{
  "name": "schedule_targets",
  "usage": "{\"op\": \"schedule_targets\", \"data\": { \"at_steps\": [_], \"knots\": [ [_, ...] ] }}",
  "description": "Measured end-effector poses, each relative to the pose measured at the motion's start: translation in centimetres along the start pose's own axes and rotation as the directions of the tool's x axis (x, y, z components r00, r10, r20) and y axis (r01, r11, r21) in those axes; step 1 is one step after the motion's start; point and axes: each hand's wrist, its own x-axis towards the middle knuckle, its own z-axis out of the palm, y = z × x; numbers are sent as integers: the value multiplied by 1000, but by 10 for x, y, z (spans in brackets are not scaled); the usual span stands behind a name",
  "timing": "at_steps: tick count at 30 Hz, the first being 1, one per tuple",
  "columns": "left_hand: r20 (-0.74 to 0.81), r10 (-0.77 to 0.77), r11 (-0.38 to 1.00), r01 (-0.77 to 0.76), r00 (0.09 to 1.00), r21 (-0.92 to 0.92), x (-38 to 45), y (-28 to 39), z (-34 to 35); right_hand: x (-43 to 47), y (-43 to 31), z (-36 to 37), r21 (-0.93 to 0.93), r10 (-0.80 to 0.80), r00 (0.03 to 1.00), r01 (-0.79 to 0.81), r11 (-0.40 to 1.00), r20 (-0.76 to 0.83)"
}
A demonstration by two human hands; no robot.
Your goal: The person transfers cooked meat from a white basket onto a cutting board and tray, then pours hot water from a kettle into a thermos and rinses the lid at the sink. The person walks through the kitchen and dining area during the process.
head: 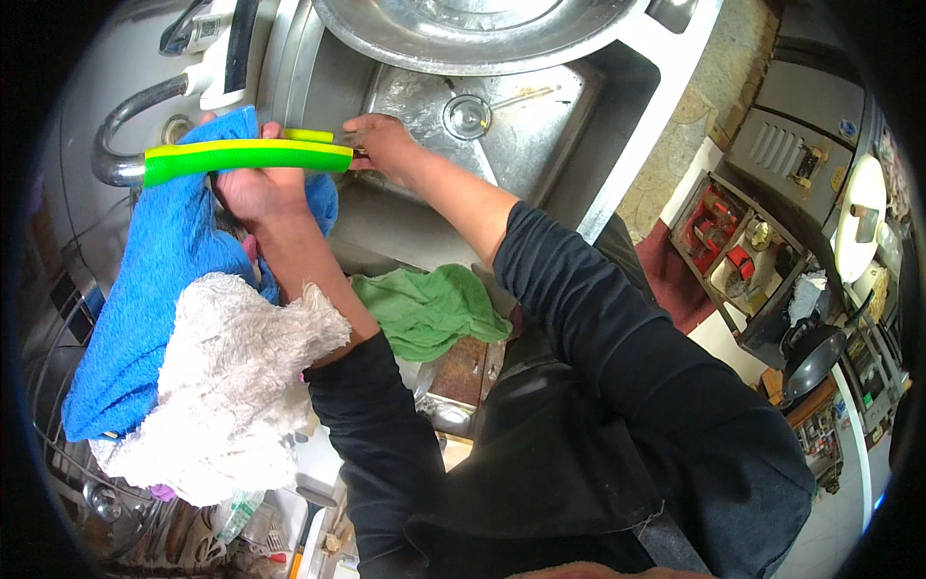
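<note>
A curved metal faucet spout [119, 137] ends in a green and yellow hose [246, 159], which reaches over the near end of a steel sink [405, 217]. My left hand [264, 189] is under the hose, its palm turned up and its fingertips partly hidden behind it. Close to the hose's free end is my right hand [383, 148], its fingers bent; whether it grips anything there is unclear. A blue towel [137, 304] and a white shaggy cloth [224, 376] hang to the left of my left forearm. A green cloth [434, 311] lies at the sink's front edge.
A large round metal basin [477, 61] covers the back of the sink. A wire rack [65, 463] with utensils stands at the lower left. At the right are an open drawer unit [731, 246] with small items, a dark pan [814, 362] and a grey cabinet [796, 145].
</note>
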Motion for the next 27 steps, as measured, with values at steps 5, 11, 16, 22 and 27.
{"op": "schedule_targets", "data": {
  "at_steps": [5, 11, 16, 22, 27],
  "knots": [
    [29, -15, 998, 16, 999, -52, 7, 0, -9, 0, 0, 5, -2, -25, 996, 25, 1000, 88],
    [109, 1, 998, -7, 994, 55, 17, -3, -30, -6, -8, 2, -253, -45, 994, 68, 965, 98],
    [68, -4, 999, 1, 998, 50, 19, -4, -35, 0, -2, 3, -32, -14, 997, 12, 999, -82],
    [107, -17, 1000, 17, 994, 5, 13, -2, -21, -3, -3, 6, -99, -55, 997, 60, 993, 47],
    [47, 5, 1000, -4, 999, -30, 11, -3, -18, -15, -18, 7, -376, -68, 994, 94, 922, 82]
  ]
}}
